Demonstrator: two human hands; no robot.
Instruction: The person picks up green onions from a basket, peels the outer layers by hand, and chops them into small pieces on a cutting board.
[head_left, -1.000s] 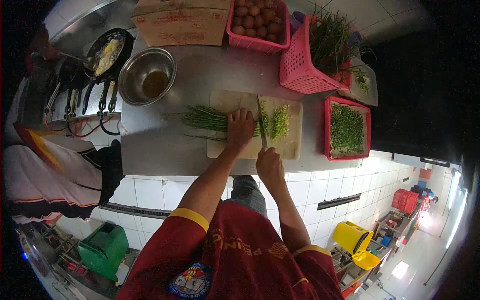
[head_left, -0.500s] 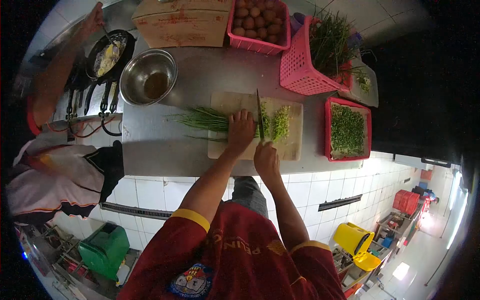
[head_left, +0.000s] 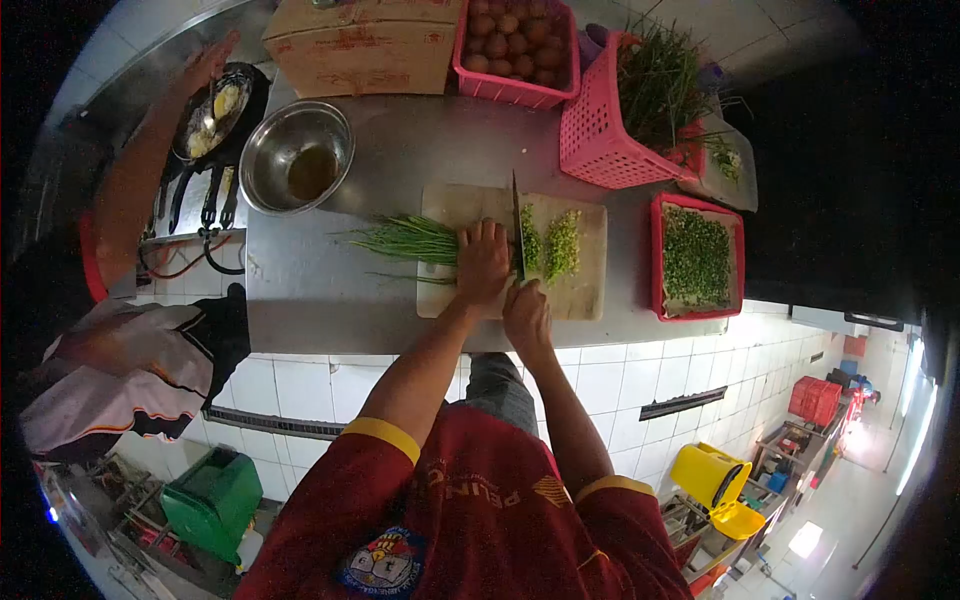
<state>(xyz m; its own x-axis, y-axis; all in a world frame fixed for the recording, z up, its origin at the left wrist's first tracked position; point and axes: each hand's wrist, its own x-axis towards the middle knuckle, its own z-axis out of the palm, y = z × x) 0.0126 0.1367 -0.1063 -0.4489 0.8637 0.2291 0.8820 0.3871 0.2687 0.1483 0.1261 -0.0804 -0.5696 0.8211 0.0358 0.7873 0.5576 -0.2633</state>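
1. Right hand (head_left: 527, 315): fingers wrapped around the handle of a knife (head_left: 516, 225); grip clenched on it. Blade points away from the person, tip near the far edge of the cutting board (head_left: 588, 290).
2. Left hand (head_left: 483, 262): palm down on a bundle of green stalks (head_left: 405, 238), just left of the blade. Grip presses from above; cannot tell whether the fingers close around the stalks.
3. Stalks: cut ends under the left hand on the board; long ends spread left, past the board's edge and over the metal table (head_left: 330, 305).
4. Chopped pieces, right of the blade, on the board: a narrow green strip (head_left: 532, 243) just beside the knife, and a paler pile (head_left: 563, 247) farther right.
5. Right of the board: red tray (head_left: 656, 265) of chopped greens. Beyond it, a pink basket (head_left: 598, 145) with long greens.
6. Far edge: pink crate (head_left: 515, 88) of eggs beside a cardboard box (head_left: 365, 55).
7. Left: metal bowl (head_left: 262, 160) with brownish contents; near it, a frying pan (head_left: 250, 105) holding yellowish food, a co-worker's arm (head_left: 150, 170) reaching toward it.
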